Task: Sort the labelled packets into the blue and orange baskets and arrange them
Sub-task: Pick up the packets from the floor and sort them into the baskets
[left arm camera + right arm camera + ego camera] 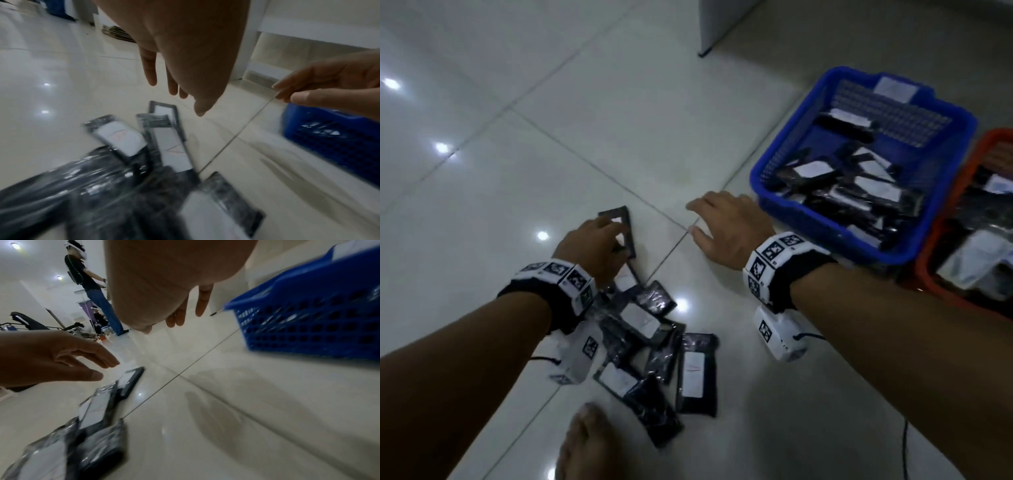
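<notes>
Dim indoor light; ceiling-lamp glare spots on glossy floor (551, 120); wrist views motion-blurred, edges warped.

Bare tiled floor (592, 113) lies wide beyond and left of the packet pile (650, 346). Right of the pile, a clear strip of tile runs to the blue basket (822, 219), whose wall blocks that side; the orange basket (941, 274) sits just past it.

No words, brands or numbers can be read anywhere. The white labels on the dark packets (698, 371) on the floor show only faint reddish strokes, too blurred to make out, and those in the blue basket (822, 219) look blank. The wristbands (774, 260) carry black-and-white square marker patterns, not text.
</notes>
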Demonstrator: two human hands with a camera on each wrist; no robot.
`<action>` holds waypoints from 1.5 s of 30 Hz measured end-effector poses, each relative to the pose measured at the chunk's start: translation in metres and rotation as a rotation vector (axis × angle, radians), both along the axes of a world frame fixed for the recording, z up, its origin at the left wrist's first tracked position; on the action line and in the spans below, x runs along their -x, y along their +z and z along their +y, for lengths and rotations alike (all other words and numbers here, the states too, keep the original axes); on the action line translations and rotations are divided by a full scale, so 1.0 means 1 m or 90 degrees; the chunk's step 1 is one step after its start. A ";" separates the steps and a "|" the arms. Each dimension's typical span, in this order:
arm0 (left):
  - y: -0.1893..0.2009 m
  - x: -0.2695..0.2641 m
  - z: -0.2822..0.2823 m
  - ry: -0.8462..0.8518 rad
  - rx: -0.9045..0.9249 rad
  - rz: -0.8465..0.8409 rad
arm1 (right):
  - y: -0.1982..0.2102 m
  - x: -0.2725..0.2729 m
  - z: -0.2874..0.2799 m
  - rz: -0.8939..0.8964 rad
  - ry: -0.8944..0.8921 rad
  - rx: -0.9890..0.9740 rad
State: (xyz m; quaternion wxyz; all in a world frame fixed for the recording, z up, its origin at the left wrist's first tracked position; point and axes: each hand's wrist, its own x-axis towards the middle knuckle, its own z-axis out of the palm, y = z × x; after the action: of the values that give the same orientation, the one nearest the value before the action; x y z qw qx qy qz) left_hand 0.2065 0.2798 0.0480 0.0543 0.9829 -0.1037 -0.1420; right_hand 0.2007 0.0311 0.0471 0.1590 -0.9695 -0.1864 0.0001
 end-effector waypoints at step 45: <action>-0.015 -0.051 -0.075 0.149 0.415 0.035 | -0.012 0.051 -0.056 0.181 -0.080 -0.035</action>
State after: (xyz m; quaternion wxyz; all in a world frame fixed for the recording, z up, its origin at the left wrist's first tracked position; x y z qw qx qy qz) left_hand 0.2575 0.2048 0.0328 0.3837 0.9151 -0.0289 -0.1206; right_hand 0.1498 -0.0250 0.0349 0.2098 -0.9648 -0.1008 0.1226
